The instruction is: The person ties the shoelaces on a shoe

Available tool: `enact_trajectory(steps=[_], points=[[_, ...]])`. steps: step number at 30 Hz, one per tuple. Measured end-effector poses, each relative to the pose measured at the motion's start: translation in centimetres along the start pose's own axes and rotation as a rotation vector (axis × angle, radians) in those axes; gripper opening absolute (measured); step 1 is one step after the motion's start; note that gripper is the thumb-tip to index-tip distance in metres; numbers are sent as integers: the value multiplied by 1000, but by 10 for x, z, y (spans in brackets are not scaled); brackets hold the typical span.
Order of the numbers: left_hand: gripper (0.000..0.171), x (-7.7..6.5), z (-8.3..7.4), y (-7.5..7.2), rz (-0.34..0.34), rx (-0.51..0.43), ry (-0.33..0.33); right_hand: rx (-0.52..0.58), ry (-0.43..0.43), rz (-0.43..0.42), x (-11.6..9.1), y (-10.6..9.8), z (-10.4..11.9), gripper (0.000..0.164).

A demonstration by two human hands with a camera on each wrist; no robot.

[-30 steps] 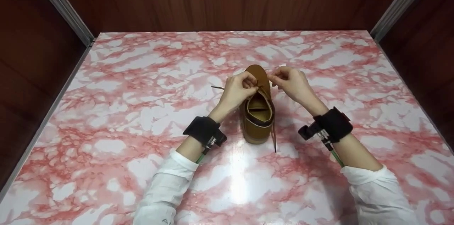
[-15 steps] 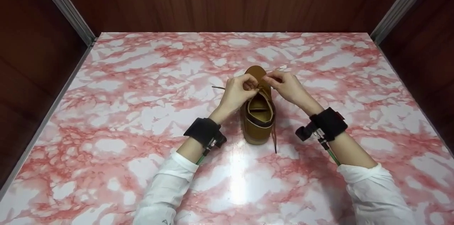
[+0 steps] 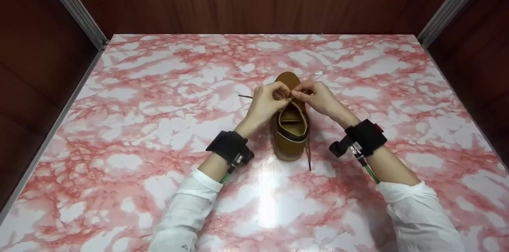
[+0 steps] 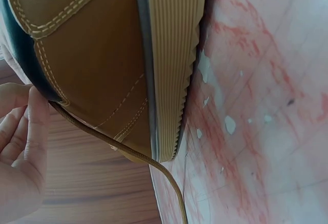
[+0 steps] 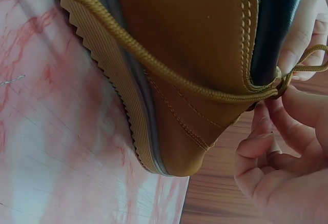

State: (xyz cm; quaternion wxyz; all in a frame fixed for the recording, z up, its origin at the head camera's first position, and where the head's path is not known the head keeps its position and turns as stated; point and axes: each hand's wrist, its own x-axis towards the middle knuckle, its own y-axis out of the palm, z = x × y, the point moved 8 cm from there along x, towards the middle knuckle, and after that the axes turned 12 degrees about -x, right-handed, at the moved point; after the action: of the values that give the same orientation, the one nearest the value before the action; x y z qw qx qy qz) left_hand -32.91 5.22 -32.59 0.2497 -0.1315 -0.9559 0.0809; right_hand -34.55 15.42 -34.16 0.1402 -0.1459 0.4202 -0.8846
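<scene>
A tan lace-up shoe (image 3: 288, 150) stands upright with its toe pointing away. My left hand (image 3: 265, 99) is at the top of the lacing, and its thumb and forefinger pinch the brown shoelace (image 4: 110, 142). From the other side my right hand (image 3: 322, 99) has thumb and forefinger on the lace where it crosses. In the right wrist view a small loop (image 5: 312, 60) of lace stands up by the fingers, and the knot (image 5: 281, 86) is partly covered by them. One lace end trails left of the shoe, the other along its right side past the heel.
The shoe rests on a red-and-white marbled tabletop (image 3: 159, 125). A dark wooden panel (image 3: 254, 1) rises behind it, with more panels at both sides. Black straps with small cameras sit on both wrists.
My right hand has moved left and slightly down, from beside the shoe to the lacing, and its fingertips now meet at the lace. My left hand has stayed in place.
</scene>
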Motion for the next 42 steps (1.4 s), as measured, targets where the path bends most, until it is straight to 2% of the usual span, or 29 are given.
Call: enact_trajectory(steps=[6, 17, 26, 31, 36, 42], points=[[11, 3, 11, 1, 7, 30, 19, 5, 19, -12, 1, 0, -2, 21], [13, 3, 13, 1, 0, 19, -4, -60, 12, -61, 2, -7, 3, 22], [14, 3, 14, 1, 12, -21, -17, -156, 21, -124, 3, -20, 9, 22], [14, 3, 15, 2, 21, -49, -43, -106, 18, -108, 3, -19, 6, 23], [13, 2, 14, 2, 21, -38, -51, -48, 4, -73, 4, -15, 4, 27], [14, 3, 16, 3, 9, -57, -59, -27, -17, -33, 4, -9, 7, 25]])
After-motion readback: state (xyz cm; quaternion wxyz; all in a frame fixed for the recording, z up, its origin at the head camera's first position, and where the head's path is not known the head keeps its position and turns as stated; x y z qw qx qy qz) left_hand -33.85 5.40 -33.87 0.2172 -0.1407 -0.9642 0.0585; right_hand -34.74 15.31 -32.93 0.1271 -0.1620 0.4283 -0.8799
